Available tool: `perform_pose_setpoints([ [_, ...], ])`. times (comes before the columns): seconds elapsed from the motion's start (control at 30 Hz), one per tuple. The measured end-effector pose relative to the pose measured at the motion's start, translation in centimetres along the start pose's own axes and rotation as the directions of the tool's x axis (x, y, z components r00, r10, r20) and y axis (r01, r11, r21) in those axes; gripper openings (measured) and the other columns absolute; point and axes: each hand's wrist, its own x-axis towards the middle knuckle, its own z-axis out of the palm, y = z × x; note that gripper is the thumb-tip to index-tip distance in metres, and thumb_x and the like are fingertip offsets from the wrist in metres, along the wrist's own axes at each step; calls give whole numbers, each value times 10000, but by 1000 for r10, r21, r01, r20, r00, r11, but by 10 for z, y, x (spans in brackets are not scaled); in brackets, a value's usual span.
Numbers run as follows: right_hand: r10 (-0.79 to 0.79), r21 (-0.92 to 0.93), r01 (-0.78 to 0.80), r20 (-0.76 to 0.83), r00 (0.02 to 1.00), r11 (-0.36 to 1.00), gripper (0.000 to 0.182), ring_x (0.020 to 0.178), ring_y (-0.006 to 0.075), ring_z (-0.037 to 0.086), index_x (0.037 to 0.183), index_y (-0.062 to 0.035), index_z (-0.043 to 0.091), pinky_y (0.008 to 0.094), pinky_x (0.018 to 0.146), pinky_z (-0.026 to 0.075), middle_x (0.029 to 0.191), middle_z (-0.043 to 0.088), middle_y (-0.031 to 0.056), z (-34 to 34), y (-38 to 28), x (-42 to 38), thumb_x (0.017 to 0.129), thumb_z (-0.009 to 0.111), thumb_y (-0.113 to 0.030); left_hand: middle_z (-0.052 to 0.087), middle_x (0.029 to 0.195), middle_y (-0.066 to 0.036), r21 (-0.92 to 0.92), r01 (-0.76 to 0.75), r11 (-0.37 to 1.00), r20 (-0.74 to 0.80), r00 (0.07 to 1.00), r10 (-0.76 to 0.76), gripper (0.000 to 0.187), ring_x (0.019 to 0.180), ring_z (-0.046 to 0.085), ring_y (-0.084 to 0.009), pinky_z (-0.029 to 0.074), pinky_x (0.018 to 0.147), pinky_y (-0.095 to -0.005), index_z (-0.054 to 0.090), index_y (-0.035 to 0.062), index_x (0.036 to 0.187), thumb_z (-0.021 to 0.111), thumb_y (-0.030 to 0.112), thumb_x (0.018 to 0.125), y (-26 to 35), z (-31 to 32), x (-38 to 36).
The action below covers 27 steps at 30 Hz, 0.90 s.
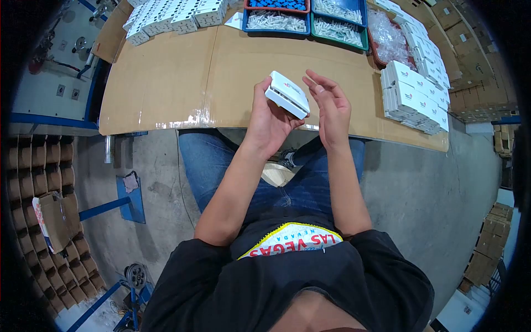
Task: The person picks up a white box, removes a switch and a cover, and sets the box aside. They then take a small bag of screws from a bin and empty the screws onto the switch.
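Observation:
A small white box (288, 93) with printing on its top is tilted in my left hand (267, 120), whose fingers and thumb wrap round its left side and underside. A dark gap shows along the box's front edge, below the top face. Just to the right of the box is my right hand (330, 109), upright with fingers stretched out and a little apart, holding nothing. Both hands are above the front edge of the cardboard-covered table (232, 77).
White boxes (415, 97) are stacked at the table's right, more boxes (177, 16) at the back left. Trays (276, 32) of small white and blue parts stand at the back, beside a red-brown tray of clear plastic bags (389, 37). A blue metal stand (130, 200) is at the lower left.

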Motion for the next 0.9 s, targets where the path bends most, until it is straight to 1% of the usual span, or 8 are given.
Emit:
perform_pose_setpoints([
  [0.07, -92, -228, 120, 130, 987, 966, 241, 1366, 275, 551, 1228, -2, 663, 391, 1160, 394, 1456, 583, 188, 3, -3, -2, 997, 641, -64, 685, 1124, -112, 47, -14, 999, 10, 1000, 14, 648, 946, 679, -249, 557, 784, -370, 579, 88, 1267, 393, 649, 1003, -2, -2, 1],
  [0.27, -102, -385, 215, 292, 951, 898, 307, 1415, 264, 491, 1289, -15, 661, 410, 1201, 339, 1469, 574, 183, 12, -5, -8, 1004, 656, -130, 648, 1121, -67, 202, -165, 965, -80, 980, 184, 533, 964, 633, -187, 532, 815, -343, 508, 115, 1360, 516, 527, 1021, -10, -4, 2],
  [0.43, -12, -328, 107, 281, 960, 939, 374, 1399, 241, 503, 1352, -18, 626, 398, 1181, 366, 1471, 572, 171, 10, -5, -8, 1007, 670, -155, 591, 1250, -147, 477, -440, 760, 60, 880, 472, 721, 1081, 618, -187, 522, 908, -346, 294, 161, 1562, 696, 230, 968, -9, 0, 3],
  [0.67, -19, -294, 106, 283, 959, 950, 383, 1224, 176, 606, 1380, -12, 612, 303, 1001, 498, 1353, 643, 102, 9, -8, -11, 1069, 597, -236, 493, 1405, -217, 489, -461, 741, 130, 878, 461, 884, 1220, 585, -260, 503, 1029, -403, 235, 137, 1602, 762, 96, 893, -8, -3, 0],
  [0.73, 29, -311, 41, 217, 976, 950, 386, 1185, 160, 611, 1360, -10, 627, 304, 982, 502, 1294, 666, 88, 9, -11, -10, 1074, 584, -265, 460, 1452, -210, 680, -581, 448, 253, 759, 600, 949, 1324, 526, -305, 479, 1083, -422, 269, 95, 1591, 807, 54, 810, -12, -6, 2],
  [0.77, 76, -322, -23, 150, 986, 946, 395, 1147, 145, 615, 1341, -7, 643, 305, 963, 506, 1234, 689, 74, 9, -13, -10, 1079, 572, -294, 460, 1452, -210, 680, -581, 448, 253, 759, 600, 949, 1324, 526, -305, 479, 1083, -422, 269, 95, 1591, 807, 54, 810, -12, -8, 3],
  [0.83, 145, -320, -110, 87, 986, 941, 403, 1118, 134, 618, 1324, -7, 655, 300, 947, 506, 1192, 696, 62, 15, -23, -12, 1076, 574, -314, 437, 1487, -191, 761, -618, 201, 419, 703, 575, 1002, 1406, 456, -338, 432, 1144, -442, 287, 60, 1578, 829, 47, 735, -7, -11, 4],
  [0.9, 214, -313, -196, 25, 976, 929, 412, 1090, 123, 621, 1307, -7, 667, 294, 932, 507, 1151, 703, 49, 13, -24, -11, 1072, 576, -334, 399, 1524, -184, 755, -630, 180, 456, 703, 545, 992, 1442, 421, -349, 382, 1191, -455, 321, 90, 1571, 809, 21, 710, -4, -12, 3],
])
